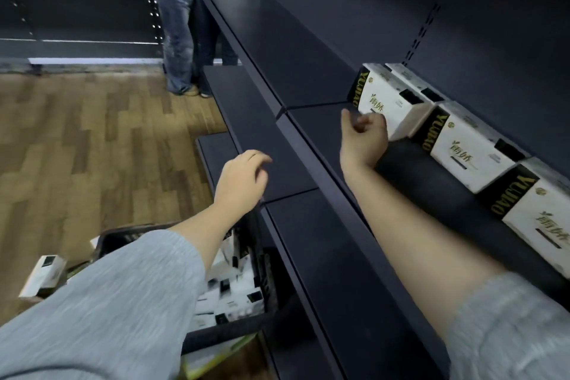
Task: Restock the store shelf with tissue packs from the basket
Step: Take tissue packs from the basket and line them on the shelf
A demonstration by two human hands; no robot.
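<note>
Dark navy metal shelf boards (308, 49) run away from you on the right, and on the upper one sits a row of white tissue packs with black-and-gold ends (462, 145), lined up along the back panel. Your right hand (364, 136) reaches over this board with its fingers loosely curled, just beside the front face of the farthest front pack (388, 102); whether it touches that pack, you cannot tell, but nothing sits inside the fingers. Your left hand (243, 179) hangs in the air over the lower shelf edge, fingers relaxed and drooping, holding nothing. Both forearms are bare below pushed-up grey sleeves (123, 302).

Below your left arm stands the black plastic basket (222, 333) on the brown wood-plank floor (92, 148), with more white packs jumbled inside it. One white pack (43, 276) lies outside the basket, on the floor to its left. At the far end of the aisle stand two people, one in blue jeans (177, 25).
</note>
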